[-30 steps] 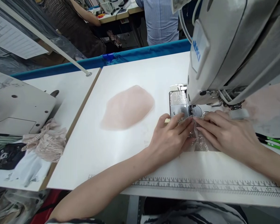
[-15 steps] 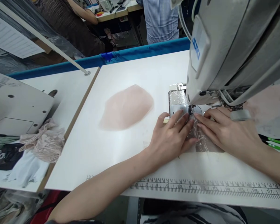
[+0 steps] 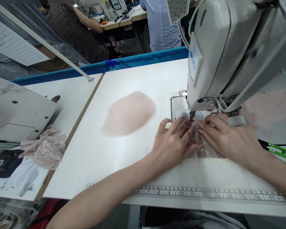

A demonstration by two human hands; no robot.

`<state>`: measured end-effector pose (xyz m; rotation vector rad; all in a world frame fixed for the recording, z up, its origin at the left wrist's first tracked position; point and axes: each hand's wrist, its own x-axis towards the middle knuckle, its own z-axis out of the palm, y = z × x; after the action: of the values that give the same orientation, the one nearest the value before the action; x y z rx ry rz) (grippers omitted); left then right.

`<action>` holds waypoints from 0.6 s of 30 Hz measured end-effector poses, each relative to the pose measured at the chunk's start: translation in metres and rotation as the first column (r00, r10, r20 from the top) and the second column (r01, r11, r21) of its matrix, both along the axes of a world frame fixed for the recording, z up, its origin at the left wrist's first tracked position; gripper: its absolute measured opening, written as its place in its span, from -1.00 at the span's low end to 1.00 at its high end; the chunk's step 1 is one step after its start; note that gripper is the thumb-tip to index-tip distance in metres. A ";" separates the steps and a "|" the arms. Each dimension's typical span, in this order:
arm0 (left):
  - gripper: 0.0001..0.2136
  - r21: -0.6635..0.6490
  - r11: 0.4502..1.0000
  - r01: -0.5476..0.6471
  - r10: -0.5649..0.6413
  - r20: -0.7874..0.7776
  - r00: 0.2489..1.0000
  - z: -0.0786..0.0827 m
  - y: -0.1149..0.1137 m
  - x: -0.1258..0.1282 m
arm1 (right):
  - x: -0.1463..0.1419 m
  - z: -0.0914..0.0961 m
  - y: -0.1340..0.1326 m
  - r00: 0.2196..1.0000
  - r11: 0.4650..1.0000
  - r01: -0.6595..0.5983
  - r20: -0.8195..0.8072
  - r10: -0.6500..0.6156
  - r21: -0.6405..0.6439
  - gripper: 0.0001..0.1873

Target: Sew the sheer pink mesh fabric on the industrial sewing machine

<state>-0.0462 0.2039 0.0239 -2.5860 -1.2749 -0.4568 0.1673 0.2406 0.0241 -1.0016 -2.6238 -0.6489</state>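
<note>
Right at the presser foot [image 3: 192, 115], it's the sheer strip [image 3: 197, 134]: pale, thin, rumpled, see-through, running toward the near edge of the counter [image 3: 124, 159] beside shiny clear film [image 3: 207, 151]. Both hands on it! Left hand [image 3: 169, 143] lies spread, fingers loose, thumb apart, clenching nothing; right hand [image 3: 231, 140] brings its fingertips to the strip's other side, though whether they pinch it, I can't tell. Over them looms the sewing machine [image 3: 212, 54]. Out left, a peach sheer piece [image 3: 131, 113] lies flat, one end tapering; out right, green-handled snips [image 3: 281, 151] and more peach cloth [image 3: 269, 109]. A printed ruler [image 3: 205, 193] lines the near edge. Farther left, a lacy bundle [image 3: 47, 148] sits by a second machine [image 3: 19, 108]. Across the way, a white basket [image 3: 110, 15], contents too small to read, near two people, one in stripes [image 3: 163, 27].
</note>
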 end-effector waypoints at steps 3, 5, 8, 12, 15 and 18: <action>-0.59 -0.009 1.000 -0.002 0.002 0.009 1.000 0.000 0.000 0.000 | 0.000 0.002 0.000 1.000 1.000 -0.005 0.012 0.005 0.007 -0.63; -0.59 -0.011 1.000 -0.001 0.002 0.016 1.000 0.000 0.001 0.000 | 0.000 0.003 0.001 1.000 1.000 -0.003 0.014 0.003 0.014 -0.64; -0.59 -0.018 1.000 -0.004 0.004 0.029 1.000 0.000 0.003 -0.001 | 0.001 0.002 0.002 1.000 1.000 0.011 0.023 -0.011 0.018 -0.65; -0.58 -0.035 0.999 -0.009 0.011 0.043 0.999 -0.001 0.006 -0.002 | 0.003 -0.004 0.003 1.000 1.000 0.010 0.015 -0.010 0.006 -0.63; -0.57 -0.048 0.999 -0.010 0.012 0.051 0.999 -0.002 0.007 -0.002 | 0.002 -0.006 0.005 0.999 0.998 0.040 -0.030 -0.041 -0.047 -0.60; -0.57 -0.048 0.999 -0.015 0.017 0.050 0.999 -0.004 0.008 -0.002 | 0.001 -0.006 0.006 0.997 0.994 0.067 -0.034 -0.070 -0.088 -0.60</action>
<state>-0.0483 0.2122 0.0195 -2.6169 -1.3378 -0.4971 0.1686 0.2468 0.0176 -1.1226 -2.6150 -0.5305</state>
